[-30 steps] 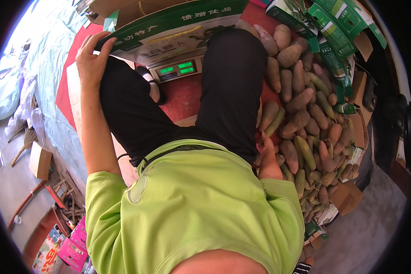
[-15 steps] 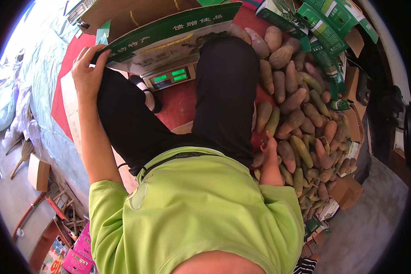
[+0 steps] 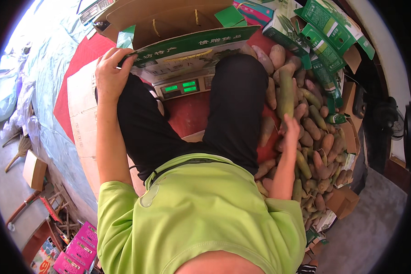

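My right hand [image 3: 289, 132] is closed around the lower end of a long green radish [image 3: 286, 93], lifted above the pile beside my right leg. With my left hand [image 3: 111, 75] I grip the near left corner of an open cardboard box [image 3: 187, 55], fingers over its edge and thumb inward. The box is green and white with yellow cord handles. It rests on a digital scale [image 3: 181, 88] with lit green displays, between my knees. The pile [image 3: 313, 132] holds several long green and brownish-pink root vegetables, some dusty. The bottom of the box is hidden.
Flattened green cartons [image 3: 326, 32] lie beyond the pile at the far right. A cardboard sheet [image 3: 84, 123] and a pale blue plastic sheet [image 3: 45, 82] spread on my left. Pink boxes [image 3: 80, 249] and a broom [image 3: 20, 153] are at the lower left. A black fan [image 3: 397, 121] stands right.
My right hand has come up from the pile with a green radish in it. My left hand stays on the box corner. The whole view has shifted slightly.
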Available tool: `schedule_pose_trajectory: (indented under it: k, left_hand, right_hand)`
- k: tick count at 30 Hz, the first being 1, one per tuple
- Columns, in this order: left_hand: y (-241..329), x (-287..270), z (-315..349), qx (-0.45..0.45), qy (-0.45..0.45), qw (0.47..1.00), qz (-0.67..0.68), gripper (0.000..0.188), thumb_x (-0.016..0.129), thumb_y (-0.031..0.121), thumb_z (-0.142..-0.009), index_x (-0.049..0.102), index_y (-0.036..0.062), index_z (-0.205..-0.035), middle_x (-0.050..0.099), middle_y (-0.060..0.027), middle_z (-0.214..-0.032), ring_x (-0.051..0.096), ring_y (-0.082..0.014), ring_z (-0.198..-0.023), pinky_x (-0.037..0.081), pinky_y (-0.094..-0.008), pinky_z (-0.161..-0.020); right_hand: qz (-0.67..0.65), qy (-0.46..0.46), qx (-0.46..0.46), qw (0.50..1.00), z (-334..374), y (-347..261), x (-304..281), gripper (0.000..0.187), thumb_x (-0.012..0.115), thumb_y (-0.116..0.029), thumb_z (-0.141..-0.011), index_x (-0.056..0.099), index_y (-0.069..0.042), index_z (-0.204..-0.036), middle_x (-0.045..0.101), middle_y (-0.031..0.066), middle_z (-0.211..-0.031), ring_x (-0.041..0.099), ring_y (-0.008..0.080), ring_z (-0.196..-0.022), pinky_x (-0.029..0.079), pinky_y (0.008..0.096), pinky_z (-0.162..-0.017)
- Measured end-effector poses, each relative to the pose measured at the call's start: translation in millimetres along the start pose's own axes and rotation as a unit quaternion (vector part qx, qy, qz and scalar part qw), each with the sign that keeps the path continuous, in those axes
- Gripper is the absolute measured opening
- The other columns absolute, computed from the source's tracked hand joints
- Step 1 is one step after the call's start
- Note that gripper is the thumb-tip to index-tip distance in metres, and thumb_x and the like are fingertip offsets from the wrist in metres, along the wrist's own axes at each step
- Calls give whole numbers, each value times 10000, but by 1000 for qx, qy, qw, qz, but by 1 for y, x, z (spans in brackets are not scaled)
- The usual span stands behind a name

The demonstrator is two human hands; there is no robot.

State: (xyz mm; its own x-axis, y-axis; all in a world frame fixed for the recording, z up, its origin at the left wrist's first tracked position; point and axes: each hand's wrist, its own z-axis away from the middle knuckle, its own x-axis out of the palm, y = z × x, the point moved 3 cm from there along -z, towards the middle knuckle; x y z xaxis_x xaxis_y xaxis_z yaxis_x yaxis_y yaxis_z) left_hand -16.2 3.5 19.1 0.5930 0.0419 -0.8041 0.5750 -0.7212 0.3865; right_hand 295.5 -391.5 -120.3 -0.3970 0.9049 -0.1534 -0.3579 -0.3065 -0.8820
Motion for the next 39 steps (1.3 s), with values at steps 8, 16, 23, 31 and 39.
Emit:
schedule_pose_trajectory:
  k: [8,16,23,31,39]
  left_hand:
    - [0,-3,2,4,-3,1000,-5,137,685,129,-777,675,63,-896,649,-66,-831,610,-257,-782,458,-327,-746]
    - [-3,0,1,-6,2,1000,31,126,684,186,-784,683,88,-863,649,-59,-825,605,-275,-781,453,-355,-755]
    - [-10,-2,5,-29,6,995,93,160,683,83,-800,668,42,-954,657,-75,-883,642,-194,-829,482,-284,-738]
    - [-14,11,3,2,-14,998,67,173,664,70,-826,659,26,-994,660,-73,-911,630,-178,-855,472,-271,-785]
    - [-18,13,4,-3,-31,999,15,184,651,141,-864,667,33,-1012,669,-85,-924,635,-192,-834,488,-285,-749]
  right_hand:
    - [201,-206,-345,893,0,-210,107,389,659,-234,-816,611,27,-1100,631,27,-831,551,103,-729,441,246,-667]
    - [172,-289,-384,860,-22,-232,208,398,662,-197,-851,559,-30,-1197,590,60,-1058,538,88,-919,446,232,-745]
    - [76,-74,-355,929,-66,-98,113,253,633,-138,-859,629,12,-1062,664,74,-920,617,130,-838,494,267,-759]
    - [369,-52,-56,926,-31,220,-47,181,668,-118,-792,660,-33,-952,674,109,-874,633,163,-827,502,316,-717]
    - [368,-48,218,903,67,299,-96,254,678,-162,-777,646,-48,-1002,682,115,-862,653,222,-790,516,353,-718]
